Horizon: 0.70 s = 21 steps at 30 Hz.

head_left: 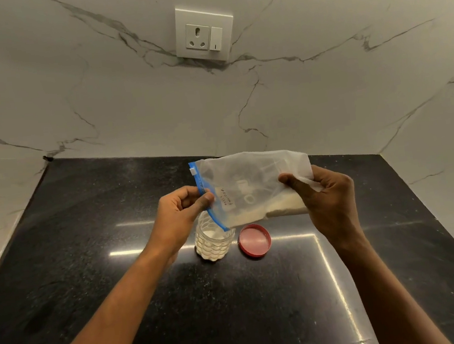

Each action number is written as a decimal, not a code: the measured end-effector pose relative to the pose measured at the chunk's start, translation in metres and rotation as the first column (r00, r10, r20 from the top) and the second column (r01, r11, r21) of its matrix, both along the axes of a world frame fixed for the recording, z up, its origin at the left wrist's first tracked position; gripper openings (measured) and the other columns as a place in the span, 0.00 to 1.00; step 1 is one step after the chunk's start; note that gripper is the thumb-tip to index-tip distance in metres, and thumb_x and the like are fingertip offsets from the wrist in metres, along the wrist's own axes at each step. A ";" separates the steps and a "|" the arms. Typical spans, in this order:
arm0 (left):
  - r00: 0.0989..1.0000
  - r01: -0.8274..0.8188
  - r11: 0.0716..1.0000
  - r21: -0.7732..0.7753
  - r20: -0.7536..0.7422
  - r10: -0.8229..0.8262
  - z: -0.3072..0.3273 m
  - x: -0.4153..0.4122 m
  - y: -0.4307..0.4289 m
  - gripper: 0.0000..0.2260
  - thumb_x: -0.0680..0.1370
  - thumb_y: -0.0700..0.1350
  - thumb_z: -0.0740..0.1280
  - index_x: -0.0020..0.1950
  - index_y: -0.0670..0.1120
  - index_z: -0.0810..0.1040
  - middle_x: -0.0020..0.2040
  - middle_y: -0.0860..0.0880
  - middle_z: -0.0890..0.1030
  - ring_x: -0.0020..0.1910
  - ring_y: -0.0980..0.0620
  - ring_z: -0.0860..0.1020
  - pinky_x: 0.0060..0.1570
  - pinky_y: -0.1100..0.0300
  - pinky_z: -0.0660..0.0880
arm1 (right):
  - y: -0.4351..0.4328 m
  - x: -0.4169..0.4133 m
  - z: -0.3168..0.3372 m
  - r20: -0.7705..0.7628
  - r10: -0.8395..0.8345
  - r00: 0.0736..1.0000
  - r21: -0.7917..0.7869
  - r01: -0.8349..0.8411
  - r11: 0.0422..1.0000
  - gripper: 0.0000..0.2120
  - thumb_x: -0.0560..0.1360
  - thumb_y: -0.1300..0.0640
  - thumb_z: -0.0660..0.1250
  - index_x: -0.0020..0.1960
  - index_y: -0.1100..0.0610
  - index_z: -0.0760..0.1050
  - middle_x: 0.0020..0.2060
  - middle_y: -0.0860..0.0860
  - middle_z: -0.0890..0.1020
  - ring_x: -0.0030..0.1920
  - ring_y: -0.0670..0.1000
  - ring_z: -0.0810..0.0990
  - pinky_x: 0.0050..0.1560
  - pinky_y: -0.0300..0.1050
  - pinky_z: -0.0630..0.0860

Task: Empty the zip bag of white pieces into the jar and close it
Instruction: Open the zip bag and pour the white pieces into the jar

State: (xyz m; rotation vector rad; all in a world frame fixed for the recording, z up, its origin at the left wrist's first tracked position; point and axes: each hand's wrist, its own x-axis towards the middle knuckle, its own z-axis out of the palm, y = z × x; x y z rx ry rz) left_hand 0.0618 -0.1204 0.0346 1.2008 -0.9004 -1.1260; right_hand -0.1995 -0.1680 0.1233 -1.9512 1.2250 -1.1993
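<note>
A clear zip bag (253, 186) with a blue zip strip and a handwritten label is held sideways above the counter. White contents lie along its lower edge. My left hand (181, 213) pinches the blue zip end, which points down at the mouth of a clear textured jar (212, 242). The jar stands upright, uncapped, and holds white material. My right hand (327, 197) grips the bag's bottom end, raised slightly higher. The red lid (255, 240) lies flat on the counter just right of the jar.
The black speckled counter (118, 269) fills the lower view, with marble walls behind and at both sides. A white socket and switch plate (203, 33) sits on the back wall. The counter's front edge is near my body.
</note>
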 end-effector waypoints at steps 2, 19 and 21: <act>1.000 -0.010 1.000 0.006 -0.023 0.010 -0.002 0.001 0.002 0.07 0.80 0.40 0.73 0.57 0.43 0.85 0.51 0.50 0.90 0.52 0.54 0.88 0.48 0.67 0.82 | -0.001 0.000 -0.003 -0.065 0.000 0.998 -0.023 -0.001 1.000 0.12 0.74 0.48 0.74 0.49 0.57 0.85 0.42 0.54 0.87 0.40 0.56 0.87 0.38 0.61 0.84; 0.999 -0.012 1.000 0.001 -0.044 0.012 -0.005 -0.003 0.007 0.07 0.79 0.40 0.74 0.56 0.46 0.85 0.52 0.51 0.90 0.54 0.54 0.88 0.49 0.67 0.83 | -0.003 0.003 -0.016 -0.173 -0.003 0.985 -0.211 -0.035 0.977 0.09 0.79 0.56 0.72 0.51 0.63 0.83 0.40 0.56 0.85 0.38 0.56 0.84 0.34 0.60 0.80; 0.999 -0.012 1.000 -0.001 -0.052 0.012 -0.003 -0.003 0.007 0.07 0.78 0.40 0.74 0.56 0.46 0.85 0.52 0.51 0.90 0.54 0.54 0.88 0.49 0.67 0.83 | -0.004 0.003 -0.016 -0.136 -0.028 0.990 -0.203 0.000 0.979 0.08 0.80 0.57 0.71 0.49 0.63 0.82 0.39 0.56 0.85 0.37 0.56 0.84 0.33 0.59 0.79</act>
